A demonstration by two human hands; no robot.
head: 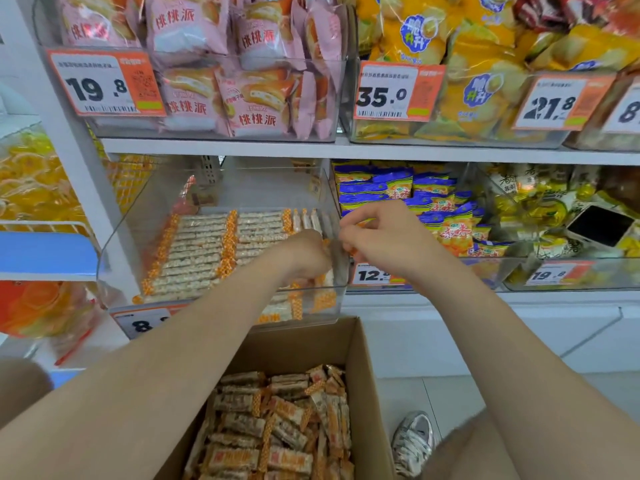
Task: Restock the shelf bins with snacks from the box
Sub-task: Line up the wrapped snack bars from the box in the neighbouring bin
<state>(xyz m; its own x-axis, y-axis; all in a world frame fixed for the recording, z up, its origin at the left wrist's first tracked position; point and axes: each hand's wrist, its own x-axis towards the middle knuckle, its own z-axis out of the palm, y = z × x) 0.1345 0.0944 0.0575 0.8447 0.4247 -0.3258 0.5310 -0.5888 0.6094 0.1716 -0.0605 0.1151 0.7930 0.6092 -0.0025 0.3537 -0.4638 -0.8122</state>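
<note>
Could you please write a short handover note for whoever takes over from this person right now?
Left hand: fingers curled round snack bars at the clear bin's right end.
Right hand: pinches a bar beside it.
Done: two neat rows fill the bin's left and middle.
Left: right end partly filled; the cardboard box below holds many more bars.

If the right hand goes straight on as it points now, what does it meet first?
The right hand would probably meet the upright snack bars at the right end of the bin; the left hand is close beside, depth unclear.
</note>
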